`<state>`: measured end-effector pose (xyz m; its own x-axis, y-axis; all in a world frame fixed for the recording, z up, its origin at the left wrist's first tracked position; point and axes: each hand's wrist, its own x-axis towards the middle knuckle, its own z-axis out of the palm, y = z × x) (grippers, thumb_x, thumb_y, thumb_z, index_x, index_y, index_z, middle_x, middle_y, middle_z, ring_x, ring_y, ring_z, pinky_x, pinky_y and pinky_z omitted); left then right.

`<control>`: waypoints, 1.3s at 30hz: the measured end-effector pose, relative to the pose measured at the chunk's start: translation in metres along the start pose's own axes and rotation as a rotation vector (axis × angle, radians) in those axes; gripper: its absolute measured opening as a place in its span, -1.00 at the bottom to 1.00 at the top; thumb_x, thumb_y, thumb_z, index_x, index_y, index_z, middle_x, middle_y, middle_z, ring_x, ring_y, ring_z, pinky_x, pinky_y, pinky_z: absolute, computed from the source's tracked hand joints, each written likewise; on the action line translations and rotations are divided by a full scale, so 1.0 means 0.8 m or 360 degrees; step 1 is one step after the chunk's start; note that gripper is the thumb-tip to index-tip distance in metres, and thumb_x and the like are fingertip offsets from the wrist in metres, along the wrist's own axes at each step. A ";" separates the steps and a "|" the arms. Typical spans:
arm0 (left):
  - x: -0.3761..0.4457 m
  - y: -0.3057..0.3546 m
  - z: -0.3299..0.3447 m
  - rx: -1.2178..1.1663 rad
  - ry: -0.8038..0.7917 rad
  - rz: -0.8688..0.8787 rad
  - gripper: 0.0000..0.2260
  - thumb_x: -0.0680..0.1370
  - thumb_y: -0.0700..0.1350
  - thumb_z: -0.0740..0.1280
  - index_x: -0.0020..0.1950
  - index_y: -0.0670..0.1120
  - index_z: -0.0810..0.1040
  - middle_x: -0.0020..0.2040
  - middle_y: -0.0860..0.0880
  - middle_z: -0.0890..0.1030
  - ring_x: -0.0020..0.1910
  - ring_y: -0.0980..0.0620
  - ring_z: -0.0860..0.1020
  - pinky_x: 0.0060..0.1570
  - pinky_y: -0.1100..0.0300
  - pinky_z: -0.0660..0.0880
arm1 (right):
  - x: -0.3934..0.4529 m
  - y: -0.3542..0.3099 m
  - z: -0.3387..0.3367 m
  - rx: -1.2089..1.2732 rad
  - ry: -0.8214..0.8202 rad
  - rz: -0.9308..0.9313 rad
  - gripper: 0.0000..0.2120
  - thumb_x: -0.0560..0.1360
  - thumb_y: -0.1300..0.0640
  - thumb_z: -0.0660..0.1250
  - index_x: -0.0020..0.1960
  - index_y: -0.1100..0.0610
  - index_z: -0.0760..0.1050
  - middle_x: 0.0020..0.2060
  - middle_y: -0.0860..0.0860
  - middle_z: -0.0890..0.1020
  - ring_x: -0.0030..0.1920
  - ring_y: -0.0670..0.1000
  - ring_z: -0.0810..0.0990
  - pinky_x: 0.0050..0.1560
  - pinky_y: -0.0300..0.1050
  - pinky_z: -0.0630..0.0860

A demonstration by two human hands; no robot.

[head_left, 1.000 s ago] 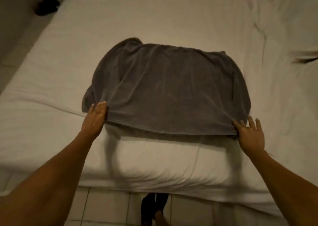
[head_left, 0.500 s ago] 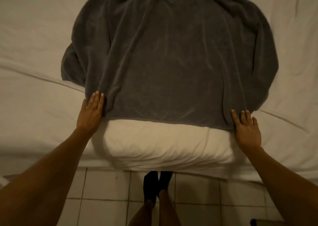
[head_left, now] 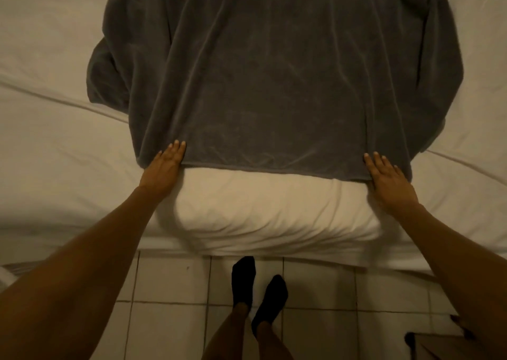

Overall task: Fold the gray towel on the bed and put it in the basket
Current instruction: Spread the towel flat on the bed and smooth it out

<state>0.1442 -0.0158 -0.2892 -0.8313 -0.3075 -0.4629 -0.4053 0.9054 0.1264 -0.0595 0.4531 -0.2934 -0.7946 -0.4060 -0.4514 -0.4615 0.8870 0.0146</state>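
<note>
Both hands flat, fingers together, pressing near corners of gray towel (head_left: 274, 80): left hand (head_left: 164, 165) at left corner, right hand (head_left: 389, 178) at right. Towel spread on white bed (head_left: 49, 140), near edge. Tiled floor (head_left: 170, 283) below; black-socked feet (head_left: 258, 285). Arms extended, palms down.

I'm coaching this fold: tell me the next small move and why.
Probably pinch the two near corners and carry them toward the far edge. The gray towel lies spread on the bed, and the left hand and right hand rest flat at those corners.
</note>
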 end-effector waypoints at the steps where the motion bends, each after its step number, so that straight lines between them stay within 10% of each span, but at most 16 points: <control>1: -0.002 0.000 -0.001 -0.0081 0.0005 0.0015 -0.52 0.66 -0.22 -0.02 0.56 -0.14 -0.09 0.58 -0.13 -0.02 0.57 -0.04 0.00 0.53 0.07 -0.07 | -0.003 0.005 0.001 0.0087 -0.0019 -0.0023 -0.42 0.62 0.12 0.08 0.54 0.09 -0.13 0.54 0.14 0.03 0.54 0.15 0.00 0.51 0.12 -0.02; 16: -0.144 0.008 0.066 0.0086 0.0062 -0.0110 -0.44 0.54 -0.42 0.05 0.54 -0.27 0.02 0.54 -0.26 0.11 0.54 -0.14 0.13 0.52 0.05 -0.02 | -0.128 0.015 0.031 0.0042 -0.0102 -0.0090 -0.36 0.54 0.19 0.17 0.54 0.16 -0.04 0.52 0.23 0.07 0.51 0.21 0.07 0.48 0.11 0.04; 23: -0.124 0.057 0.058 -0.0128 0.0065 0.0020 -0.41 0.58 -0.02 0.02 0.57 -0.17 -0.05 0.57 -0.20 -0.01 0.56 -0.14 0.01 0.51 -0.12 -0.04 | -0.112 -0.025 0.050 -0.0001 -0.0118 -0.0141 -0.27 0.54 -0.29 -0.01 0.55 0.04 -0.17 0.55 0.11 -0.06 0.54 0.10 -0.07 0.48 0.16 -0.13; 39: -0.106 0.119 0.056 0.0004 -0.0111 -0.0136 -0.43 0.64 0.15 -0.09 0.57 -0.06 -0.16 0.57 -0.17 -0.20 0.57 -0.10 -0.14 0.52 -0.09 -0.14 | -0.104 -0.048 0.053 0.0238 -0.0243 0.0034 -0.45 0.62 -0.12 -0.11 0.54 -0.05 -0.22 0.55 0.09 -0.11 0.54 0.12 -0.09 0.48 0.18 -0.07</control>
<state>0.1932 0.1095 -0.2770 -0.7654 -0.3627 -0.5317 -0.4727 0.8774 0.0820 0.0416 0.4620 -0.2944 -0.7293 -0.3590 -0.5824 -0.3726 0.9224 -0.1019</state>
